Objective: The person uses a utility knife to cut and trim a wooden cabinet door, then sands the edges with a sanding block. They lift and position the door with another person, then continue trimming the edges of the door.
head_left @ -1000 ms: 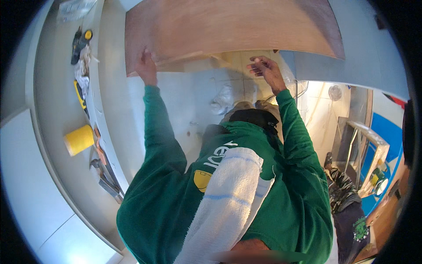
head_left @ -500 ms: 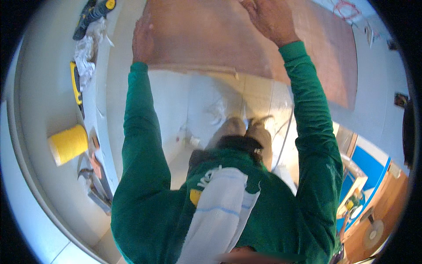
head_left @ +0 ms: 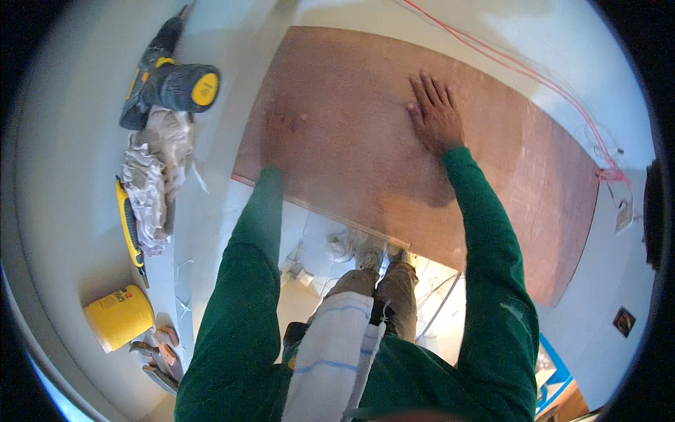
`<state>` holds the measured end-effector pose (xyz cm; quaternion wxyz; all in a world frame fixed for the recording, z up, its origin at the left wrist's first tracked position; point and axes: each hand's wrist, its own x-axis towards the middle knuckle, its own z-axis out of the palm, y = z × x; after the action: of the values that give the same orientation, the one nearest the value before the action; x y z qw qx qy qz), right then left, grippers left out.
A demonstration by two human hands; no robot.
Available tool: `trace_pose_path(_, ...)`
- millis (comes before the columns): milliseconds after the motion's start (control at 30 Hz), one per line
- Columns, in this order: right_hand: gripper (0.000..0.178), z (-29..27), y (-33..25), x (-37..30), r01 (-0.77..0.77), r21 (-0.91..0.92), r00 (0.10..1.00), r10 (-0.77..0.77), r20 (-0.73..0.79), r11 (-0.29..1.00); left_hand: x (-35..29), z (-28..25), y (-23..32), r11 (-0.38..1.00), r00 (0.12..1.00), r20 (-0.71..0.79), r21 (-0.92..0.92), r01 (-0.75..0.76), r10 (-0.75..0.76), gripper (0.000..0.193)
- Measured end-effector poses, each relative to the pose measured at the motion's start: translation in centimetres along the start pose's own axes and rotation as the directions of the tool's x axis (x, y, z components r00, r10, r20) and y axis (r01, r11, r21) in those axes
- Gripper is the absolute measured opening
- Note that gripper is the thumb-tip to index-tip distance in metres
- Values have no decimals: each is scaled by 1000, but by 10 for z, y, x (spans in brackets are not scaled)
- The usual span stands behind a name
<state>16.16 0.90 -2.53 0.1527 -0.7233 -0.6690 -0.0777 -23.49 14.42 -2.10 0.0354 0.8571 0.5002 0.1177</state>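
Note:
A large reddish-brown wooden board (head_left: 351,91) stretches before me, with a pale bare patch along its near part. My right hand (head_left: 437,119) rests flat on its upper middle with the fingers spread. Further left, my left hand (head_left: 283,126) lies against the same board. It is shadowed and blurred, but its fingers look stretched out and it holds nothing. Both arms wear green sleeves.
On the left ledge lie a cordless drill (head_left: 176,84), a crumpled cloth (head_left: 151,183), a yellow utility knife (head_left: 128,221), a yellow tub (head_left: 119,318) and hand tools (head_left: 165,348). Red wires (head_left: 520,67) hang beyond the board. A dark wall box (head_left: 624,322) is at right.
My view has shifted, so more of the board and its far edge shows. Both hands appear lower in the picture, still against the board.

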Motion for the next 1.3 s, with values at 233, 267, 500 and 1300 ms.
trace_pose_path(233, 65, 14, -75, 182, 533, 192, 834, -475, -280, 824, 1, -16, 8, 997, 1000, -15, -75, 23, -24, 59)
trace_pose_path(267, 69, 22, -89, 215, 650, 206, 737, -543, -402, 731, 1, -16, 6, 995, 998, -67, -93, -25, 19, 58)
trace_pose_path(500, 67, 107, -152, 292, 548, 253, 828, -473, -303, 797, 1, -18, 17, 988, 989, -135, -140, -72, 53, 56)
trace_pose_path(1300, 75, -119, 282, -199, -420, -44, 907, 420, -23, 906, 4, -13, 20, 988, 997, 3, -137, -75, 76, 58)
